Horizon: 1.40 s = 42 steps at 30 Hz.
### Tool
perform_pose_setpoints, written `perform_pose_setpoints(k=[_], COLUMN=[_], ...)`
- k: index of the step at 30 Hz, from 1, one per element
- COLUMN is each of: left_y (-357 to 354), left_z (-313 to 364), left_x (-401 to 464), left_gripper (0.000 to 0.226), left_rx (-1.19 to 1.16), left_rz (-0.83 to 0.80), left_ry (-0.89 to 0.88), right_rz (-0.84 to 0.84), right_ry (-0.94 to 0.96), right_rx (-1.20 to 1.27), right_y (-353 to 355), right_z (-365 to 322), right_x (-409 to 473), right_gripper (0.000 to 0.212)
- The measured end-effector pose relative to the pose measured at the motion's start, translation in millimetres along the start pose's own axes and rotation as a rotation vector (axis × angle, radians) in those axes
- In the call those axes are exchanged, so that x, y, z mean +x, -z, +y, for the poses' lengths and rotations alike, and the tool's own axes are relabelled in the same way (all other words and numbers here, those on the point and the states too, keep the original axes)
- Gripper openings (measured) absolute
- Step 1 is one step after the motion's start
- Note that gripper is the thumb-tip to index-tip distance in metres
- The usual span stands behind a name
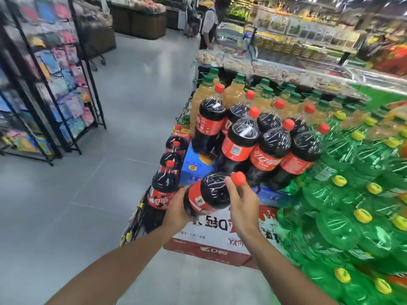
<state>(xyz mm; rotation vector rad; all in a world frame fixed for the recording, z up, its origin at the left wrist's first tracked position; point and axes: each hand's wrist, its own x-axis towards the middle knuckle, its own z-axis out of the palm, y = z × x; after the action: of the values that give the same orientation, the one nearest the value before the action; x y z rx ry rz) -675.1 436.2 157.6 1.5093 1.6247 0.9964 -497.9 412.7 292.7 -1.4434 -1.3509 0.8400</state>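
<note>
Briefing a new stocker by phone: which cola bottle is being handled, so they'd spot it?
Find the stack of upright dark cola bottles left of the green plastic bottles. At its near corner, over the red-and-white carton, one red-capped dark cola bottle alone is tilted, gripped by left hand and right hand.

Both bare forearms stretch forward, the left grip (176,211) cupping the bottle's (211,192) base, the right grip (242,201) just right of it, wrapped round the neck.
</note>
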Motion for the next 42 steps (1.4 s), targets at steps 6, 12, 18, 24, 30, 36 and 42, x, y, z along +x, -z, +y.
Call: perform_pose_setpoints(k=[6, 12, 18, 24, 30, 36, 42], left_y=[-18, -39, -49, -68, -85, -57, -62], left_z=[4, -10, -43, -39, -31, -50, -32], left_x=[28, 38, 41, 39, 43, 59, 51], left_gripper=[0.069, 0.043, 0.092, 0.095, 0.094, 0.096, 0.088], left_rx=[0.039, -0.304, -0.248, -0.288, -0.443, -0.579, -0.597], left_rz=[0.088, 0.159, 0.242, 0.382, 0.483, 0.192, 0.277], left_ry=[0.018, 0.107, 0.18, 0.13, 0.046, -0.008, 0.065], right_rz=[-0.045, -0.17, -0.257, -0.313, -0.385, -0.1, -0.137], right_ry=[0.042, 0.091, 0.191, 0.247, 0.284, 0.285, 0.332], right_rx=[-0.046, -0.114, -0.008, -0.025, -0.042, -0.008, -0.009], right_y=[-28, -64, -105, -96, -94, -106, -113], right_z=[5, 19, 30, 47, 53, 64, 60], right_x=[47, 88, 90, 110, 131, 112, 109], right_gripper=[0.024, 0.028, 0.043, 0.075, 0.072, 0.077, 0.073])
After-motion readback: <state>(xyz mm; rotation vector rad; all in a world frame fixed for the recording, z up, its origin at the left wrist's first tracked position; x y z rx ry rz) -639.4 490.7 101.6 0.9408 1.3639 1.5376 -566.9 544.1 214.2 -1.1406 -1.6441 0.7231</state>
